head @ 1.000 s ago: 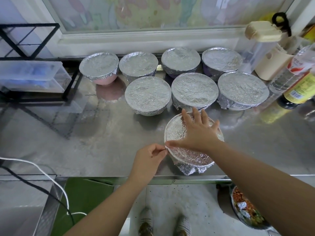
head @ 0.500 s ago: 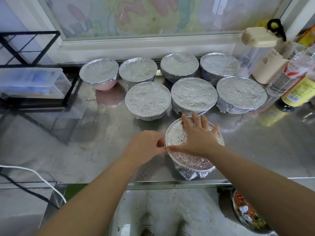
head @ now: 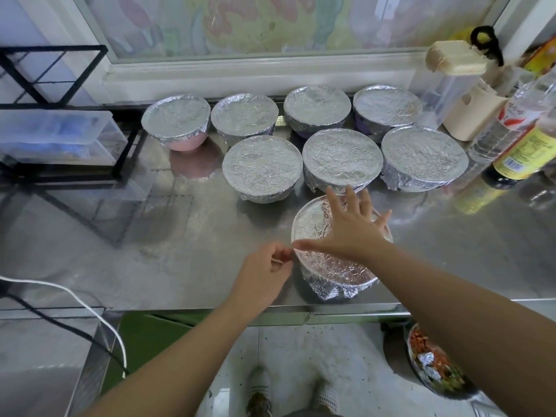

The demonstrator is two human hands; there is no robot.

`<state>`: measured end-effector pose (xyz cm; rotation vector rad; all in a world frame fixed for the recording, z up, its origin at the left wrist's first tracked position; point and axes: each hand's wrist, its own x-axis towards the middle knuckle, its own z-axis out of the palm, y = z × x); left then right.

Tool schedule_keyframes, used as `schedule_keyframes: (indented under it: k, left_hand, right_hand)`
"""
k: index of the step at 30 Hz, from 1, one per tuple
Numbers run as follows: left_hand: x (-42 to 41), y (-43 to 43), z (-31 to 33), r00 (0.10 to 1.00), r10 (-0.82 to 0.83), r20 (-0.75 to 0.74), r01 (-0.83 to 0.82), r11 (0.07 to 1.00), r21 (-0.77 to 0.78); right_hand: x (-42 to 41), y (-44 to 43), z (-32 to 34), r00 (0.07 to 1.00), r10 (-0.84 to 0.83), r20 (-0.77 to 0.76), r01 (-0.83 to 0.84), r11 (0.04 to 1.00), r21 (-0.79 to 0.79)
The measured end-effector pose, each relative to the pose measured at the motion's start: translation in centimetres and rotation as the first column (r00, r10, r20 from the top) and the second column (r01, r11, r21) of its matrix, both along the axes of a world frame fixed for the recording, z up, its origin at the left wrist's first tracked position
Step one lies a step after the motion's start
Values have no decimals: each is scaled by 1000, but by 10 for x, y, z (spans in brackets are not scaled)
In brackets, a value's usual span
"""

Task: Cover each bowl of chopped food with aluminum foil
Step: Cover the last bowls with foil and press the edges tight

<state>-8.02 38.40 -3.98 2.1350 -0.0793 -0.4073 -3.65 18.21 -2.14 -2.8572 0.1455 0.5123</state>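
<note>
Steel counter [head: 150, 236] holds seven foil-covered bowls [head: 261, 167] behind the nearest bowl [head: 331, 272].

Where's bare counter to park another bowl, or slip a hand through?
Widest bare counter: front left, between the black rack and the left hand pinching at the front bowl. Smaller patch right of that bowl, before the bottles. Crowded: seven covered bowls packed along the back, nearly touching.

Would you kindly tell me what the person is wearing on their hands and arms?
Nothing shows: the left hand and right hand have no gloves, rings or watch, and both forearms are bare, with no sleeve in view.
</note>
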Motion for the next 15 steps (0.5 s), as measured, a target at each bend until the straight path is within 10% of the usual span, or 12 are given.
schedule_keyframes:
  k: [5, 15]
  left_hand:
    - [-18, -10, 0, 964, 23, -266, -115, 935, -335]
    - [-24, -14, -4, 927, -8, -376, -181, 867, -464]
  right_hand:
    - [-6, -2, 7, 996, 79, -51, -80, 996, -30]
    - [-2, 0, 8, 991, 89, -105, -95, 994, -61]
